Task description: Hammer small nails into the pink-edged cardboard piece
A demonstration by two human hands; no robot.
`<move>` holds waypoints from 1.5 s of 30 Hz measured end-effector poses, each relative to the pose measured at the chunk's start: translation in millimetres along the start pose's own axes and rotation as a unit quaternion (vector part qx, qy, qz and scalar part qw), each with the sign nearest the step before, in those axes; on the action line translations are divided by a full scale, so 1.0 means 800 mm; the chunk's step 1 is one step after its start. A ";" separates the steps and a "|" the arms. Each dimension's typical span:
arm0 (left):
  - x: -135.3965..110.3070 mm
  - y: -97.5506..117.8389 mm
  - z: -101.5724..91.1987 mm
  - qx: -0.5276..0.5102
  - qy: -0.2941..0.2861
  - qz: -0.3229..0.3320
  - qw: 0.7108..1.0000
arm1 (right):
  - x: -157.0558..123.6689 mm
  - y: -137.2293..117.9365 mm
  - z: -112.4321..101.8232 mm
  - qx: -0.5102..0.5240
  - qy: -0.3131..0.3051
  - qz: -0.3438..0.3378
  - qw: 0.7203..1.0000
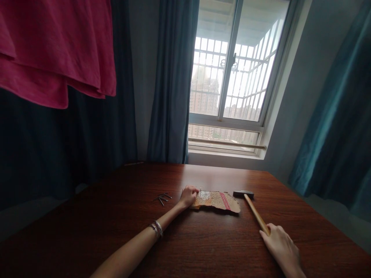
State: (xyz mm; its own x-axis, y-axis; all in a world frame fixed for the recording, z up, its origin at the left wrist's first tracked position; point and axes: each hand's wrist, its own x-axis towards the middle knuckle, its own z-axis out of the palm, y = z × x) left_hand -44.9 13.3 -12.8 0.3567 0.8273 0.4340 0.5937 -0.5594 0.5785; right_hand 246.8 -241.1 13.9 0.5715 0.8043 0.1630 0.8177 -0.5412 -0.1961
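By the silvery upright metal nail (pixel 200 190), whether the left hand (pixel 189 196) pinches is unclear; the right hand (pixel 280 244) clasps the black-headed, wooden-handled hammer (pixel 255 211). Square, light taps seem safest.

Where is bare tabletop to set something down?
Bare table shows between the left forearm and right hand, on the near side of the patterned piece, and right of the hammer. It's crowded around that piece: left hand and upright nail at its left end, loose nails further left, hammer head by its right.
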 end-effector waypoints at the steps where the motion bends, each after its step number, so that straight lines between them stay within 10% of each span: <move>1: 0.000 -0.001 0.000 -0.002 0.000 -0.001 1.000 | -0.001 0.001 0.004 -0.002 0.006 -0.004 1.000; 12: -0.002 0.005 -0.003 -0.006 -0.006 -0.014 1.000 | -0.005 0.001 0.021 -0.042 0.064 -0.011 0.997; 28: -0.002 0.010 -0.006 -0.005 -0.014 -0.034 0.999 | 0.074 -0.196 0.038 0.161 0.075 -0.335 0.925; 45: 0.005 0.000 -0.019 -0.066 0.008 -0.055 0.996 | 0.078 -0.208 0.063 0.180 0.091 -0.358 0.912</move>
State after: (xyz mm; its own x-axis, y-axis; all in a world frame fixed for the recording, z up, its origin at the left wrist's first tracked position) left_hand -54.8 15.9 -0.6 0.2833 0.8835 0.3731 0.5275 -0.4685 0.7087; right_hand 142.8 -88.8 8.2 -0.0711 0.8476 0.5259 0.9284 0.2490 -0.2758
